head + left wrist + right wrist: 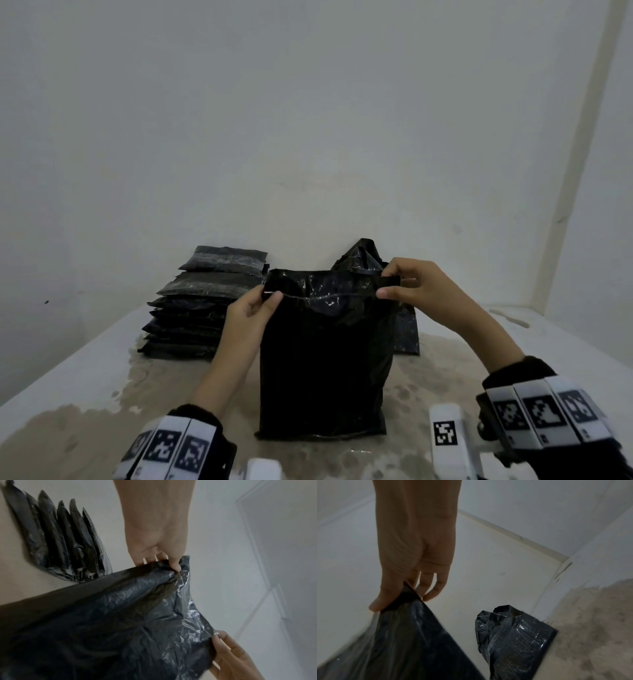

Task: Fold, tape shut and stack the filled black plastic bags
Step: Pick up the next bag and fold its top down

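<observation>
The black bag (325, 359) stands upright near the front edge of the worktop (85, 394), its long axis vertical and its open top strung level between the two hands. The left hand (253, 308) pinches the top's left corner, the right hand (416, 286) pinches the right corner slightly higher and farther back. Folding looks next, toward the person. The stack of taped bags (202, 305) lies nearer the left hand; another unsealed bag (404, 329) stands just behind
</observation>
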